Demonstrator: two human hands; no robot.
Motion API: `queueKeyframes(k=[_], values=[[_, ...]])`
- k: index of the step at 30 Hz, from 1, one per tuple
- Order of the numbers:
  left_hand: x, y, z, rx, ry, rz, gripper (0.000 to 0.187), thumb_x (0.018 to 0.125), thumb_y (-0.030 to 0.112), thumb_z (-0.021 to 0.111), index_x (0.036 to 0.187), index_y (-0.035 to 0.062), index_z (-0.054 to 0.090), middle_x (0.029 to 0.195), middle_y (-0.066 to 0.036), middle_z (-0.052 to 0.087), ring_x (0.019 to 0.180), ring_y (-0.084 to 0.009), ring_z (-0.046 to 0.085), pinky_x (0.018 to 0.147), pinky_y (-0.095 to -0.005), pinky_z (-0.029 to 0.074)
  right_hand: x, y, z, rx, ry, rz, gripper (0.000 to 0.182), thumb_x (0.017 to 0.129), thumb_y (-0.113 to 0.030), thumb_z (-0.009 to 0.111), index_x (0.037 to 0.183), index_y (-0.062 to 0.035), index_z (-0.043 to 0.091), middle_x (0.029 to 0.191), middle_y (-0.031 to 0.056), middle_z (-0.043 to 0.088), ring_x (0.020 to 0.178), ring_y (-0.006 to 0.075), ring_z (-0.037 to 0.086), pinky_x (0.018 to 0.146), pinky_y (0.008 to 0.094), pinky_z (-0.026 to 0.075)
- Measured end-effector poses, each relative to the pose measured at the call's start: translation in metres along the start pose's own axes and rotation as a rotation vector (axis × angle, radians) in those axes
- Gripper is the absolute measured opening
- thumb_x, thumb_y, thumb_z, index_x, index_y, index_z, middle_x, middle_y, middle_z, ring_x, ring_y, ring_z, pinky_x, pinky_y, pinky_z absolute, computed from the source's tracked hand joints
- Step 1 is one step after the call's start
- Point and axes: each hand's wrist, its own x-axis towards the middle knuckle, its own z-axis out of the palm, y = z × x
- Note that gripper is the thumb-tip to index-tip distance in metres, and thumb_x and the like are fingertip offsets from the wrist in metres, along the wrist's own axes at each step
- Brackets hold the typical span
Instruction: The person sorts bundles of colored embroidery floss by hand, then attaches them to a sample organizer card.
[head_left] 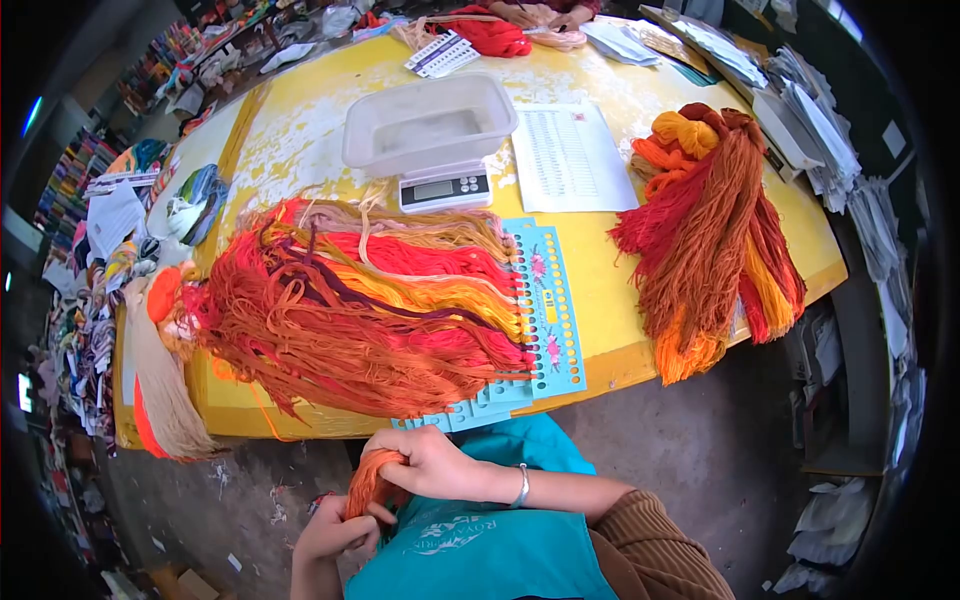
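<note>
In the head view, the worn yellow bench [605, 290] carries threaded blue cards [560, 360] near left, a scale [445, 190] under a clear tub [430, 165] farther back, and a red-orange bundle [725, 240] at right, with paper stacks [820, 140] beyond its right edge and a grey floor [650, 440] below. Off the near edge, an orange skein [370, 487] is held over the apron, the fingers of the right hand [435, 465] and left hand [325, 530] both closed around it.
</note>
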Motion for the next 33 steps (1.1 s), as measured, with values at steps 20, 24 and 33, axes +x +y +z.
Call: queueKeyframes(k=[20,24,33], values=[[-0.196,0.103,-0.085,-0.681,0.097,1.363,0.045,0.105,0.016,0.033,0.142,-0.0095,0.027,0.069,0.000,0.041,0.039,-0.0037,0.033,0.036,-0.0189,0.029,0.006,0.002,-0.017,0.019,0.184,0.158,0.011,0.093,-0.005,0.058,0.101,-0.0006,0.064,0.095,0.0040,0.068,0.086,0.0087,0.062,0.077,0.0234,0.049],[-0.218,0.113,-0.094,-0.662,0.112,1.362,0.045,0.103,0.012,0.039,0.141,-0.0090,0.030,0.077,-0.003,0.046,0.049,-0.0071,0.042,0.044,-0.0197,0.037,0.004,-0.003,-0.013,0.037,0.177,0.204,0.010,0.094,-0.004,0.058,0.101,0.0012,0.064,0.096,0.0047,0.067,0.092,0.0102,0.064,0.082,0.0230,0.049],[-0.178,0.114,-0.113,-0.298,0.084,1.560,0.047,0.101,0.035,0.042,0.123,-0.0044,0.054,0.062,0.001,0.052,0.040,-0.0046,0.034,0.037,-0.0164,0.029,-0.007,-0.003,0.012,-0.011,0.131,0.221,0.011,0.096,-0.006,0.055,0.099,0.0016,0.063,0.089,0.0054,0.067,0.085,0.0114,0.064,0.081,0.0247,0.050]])
